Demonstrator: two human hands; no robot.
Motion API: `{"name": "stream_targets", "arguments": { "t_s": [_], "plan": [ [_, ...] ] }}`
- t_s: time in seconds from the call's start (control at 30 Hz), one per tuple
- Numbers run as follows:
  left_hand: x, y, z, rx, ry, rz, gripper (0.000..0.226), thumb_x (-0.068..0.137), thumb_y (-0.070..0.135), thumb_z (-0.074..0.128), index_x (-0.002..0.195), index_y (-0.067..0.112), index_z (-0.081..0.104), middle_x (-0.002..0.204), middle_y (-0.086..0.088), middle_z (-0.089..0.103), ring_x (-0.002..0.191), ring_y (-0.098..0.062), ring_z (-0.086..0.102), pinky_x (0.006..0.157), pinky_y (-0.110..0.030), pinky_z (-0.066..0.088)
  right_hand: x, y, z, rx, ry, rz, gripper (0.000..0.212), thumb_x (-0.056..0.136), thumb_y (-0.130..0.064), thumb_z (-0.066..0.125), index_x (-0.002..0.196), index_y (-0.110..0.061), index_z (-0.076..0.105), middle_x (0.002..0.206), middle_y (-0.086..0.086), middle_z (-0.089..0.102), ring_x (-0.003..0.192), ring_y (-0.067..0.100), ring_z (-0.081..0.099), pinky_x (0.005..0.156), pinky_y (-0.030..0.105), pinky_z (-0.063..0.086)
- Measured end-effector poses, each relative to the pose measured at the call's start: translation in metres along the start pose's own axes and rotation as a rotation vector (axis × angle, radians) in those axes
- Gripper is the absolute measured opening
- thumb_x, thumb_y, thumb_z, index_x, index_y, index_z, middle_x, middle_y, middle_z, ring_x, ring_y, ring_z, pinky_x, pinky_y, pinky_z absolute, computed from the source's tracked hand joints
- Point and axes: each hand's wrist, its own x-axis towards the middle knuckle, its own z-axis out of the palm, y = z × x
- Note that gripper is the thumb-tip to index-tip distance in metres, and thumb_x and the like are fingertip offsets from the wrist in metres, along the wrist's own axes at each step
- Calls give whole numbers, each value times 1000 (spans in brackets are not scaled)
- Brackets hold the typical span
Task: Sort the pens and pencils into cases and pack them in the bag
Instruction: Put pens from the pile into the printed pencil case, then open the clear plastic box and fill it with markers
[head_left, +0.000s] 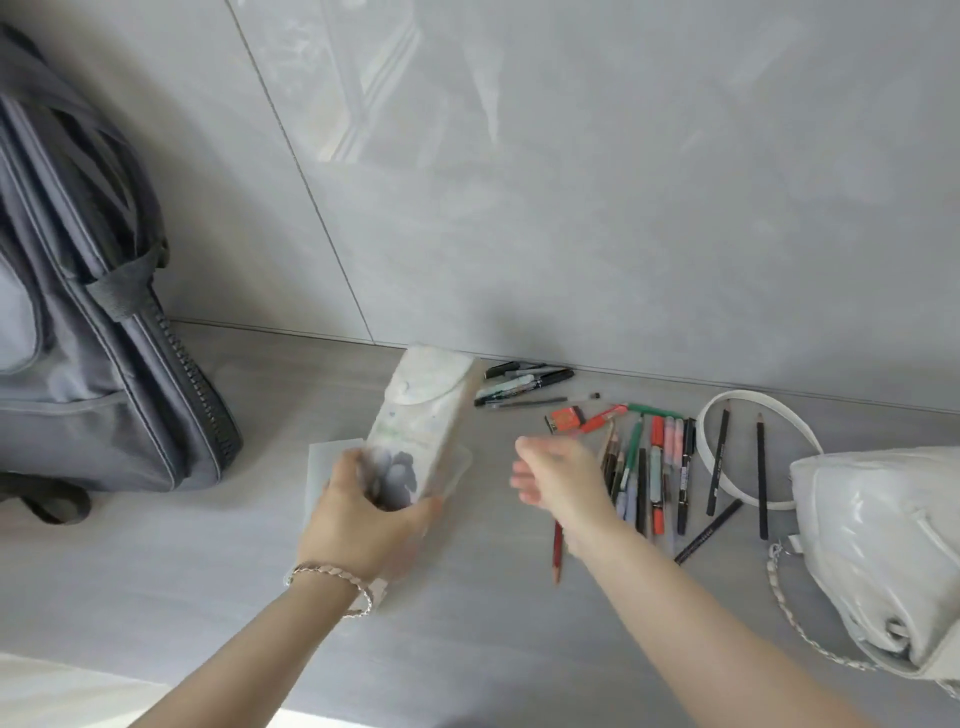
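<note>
My left hand (358, 512) grips the near end of a pale pencil case (421, 421) with a rounded flap and a dark flower print, held tilted above the floor. Under it lies a flat translucent case (327, 467). My right hand (558, 480), blurred and with relaxed fingers, hovers empty between the case and a pile of several pens and pencils (649, 467). A red pencil (557, 551) lies partly under my right wrist. Several black pens (524, 384) lie by the wall. A grey backpack (93, 338) stands at the left.
A white quilted handbag (878, 545) with a chain and a white strap (727, 457) lies at the right, with several black pencils (761, 467) around the strap. A small orange eraser (566, 418) sits near the pile. The grey wall runs close behind everything.
</note>
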Motion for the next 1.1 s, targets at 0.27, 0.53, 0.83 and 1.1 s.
{"name": "stream_targets", "arguments": {
  "t_s": [0.27,0.53,0.83,1.1],
  "plan": [
    [22,-10,-32,-56,65,-58,53,72,17,77,102,19,33,76,15,45,75,-12,49,70,-16,35,14,41,96,167,-267,500,50,78,-34,71,118,-8,55,111,10,64,99,26,60,79,32,48],
    [39,-39,-18,152,15,-134,75,51,43,79,110,10,46,116,-6,52,107,-24,53,92,-37,46,15,27,14,-113,-33,-130,29,77,-39,70,91,-15,64,91,-1,71,85,16,66,76,31,52],
    [17,-45,49,1025,-42,43,78,77,72,38,121,7,36,120,-5,41,113,-22,43,88,-27,40,-4,16,-64,-39,52,-173,15,81,-32,68,86,-17,69,80,-5,71,65,5,67,50,12,45],
    [-2,-3,35,748,-131,285,97,79,66,46,147,11,3,153,-6,11,141,-23,18,116,-34,19,-17,25,-58,-44,81,-201,23,76,-41,71,83,-20,70,72,-9,69,66,6,63,54,16,44]
  ]
}}
